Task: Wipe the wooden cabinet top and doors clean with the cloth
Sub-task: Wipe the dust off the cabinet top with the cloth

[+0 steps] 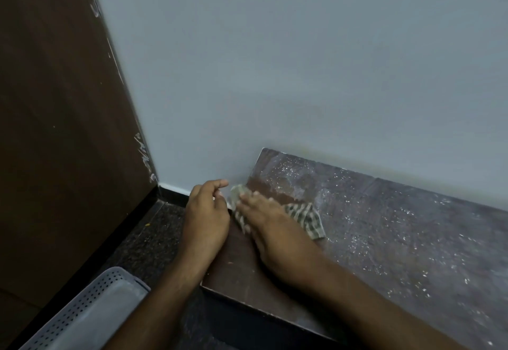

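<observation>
The wooden cabinet top (384, 234) shows clean dark wood only along its left end; grey dust and white flecks cover the rest toward the right, so most of the top, and by my judgement the doors, remain. The right hand (270, 228) presses flat, fingers straight, on the checked cloth (310, 219) near the back-left corner. The left hand (206, 212) hovers off the left edge, fingers loosely curled, holding nothing.

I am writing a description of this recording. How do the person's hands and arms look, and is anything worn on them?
Both arms are bare as far as the picture shows: no sleeve is in view. The left hand and the right hand wear no gloves, and no ring, watch or bracelet is visible. The right hand is slightly blurred.
</observation>
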